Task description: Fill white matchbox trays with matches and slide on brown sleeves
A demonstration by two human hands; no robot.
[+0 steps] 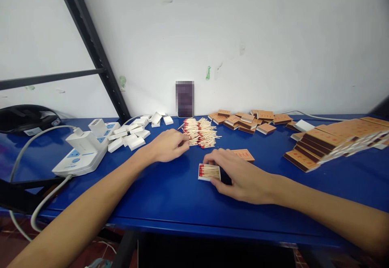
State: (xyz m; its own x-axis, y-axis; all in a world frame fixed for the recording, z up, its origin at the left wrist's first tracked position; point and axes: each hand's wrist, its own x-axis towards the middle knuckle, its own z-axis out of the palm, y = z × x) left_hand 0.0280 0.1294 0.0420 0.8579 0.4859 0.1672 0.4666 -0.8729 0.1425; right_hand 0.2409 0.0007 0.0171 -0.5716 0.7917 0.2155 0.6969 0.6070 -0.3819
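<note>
My right hand (235, 175) grips a small white matchbox tray (199, 177) by its right end, thumb at the near side and fingers at the far side. Inside lie several red-headed matches (210, 171), heads to the left. My left hand (170, 144) is at the left edge of a loose pile of matches (202, 132), its fingers curled together; whatever they pinch, if anything, is too small to make out. Partly behind my right hand, an orange matchbox sleeve (244, 155) lies flat on the blue table (170, 199).
White empty trays (133, 141) are heaped at the back left, beside a power strip (88, 160) with plugs and cables. Orange matchboxes (247, 121) lie scattered at the back right. More are stacked in rows (328, 140) at the right. A phone-like dark panel (184, 98) leans on the wall.
</note>
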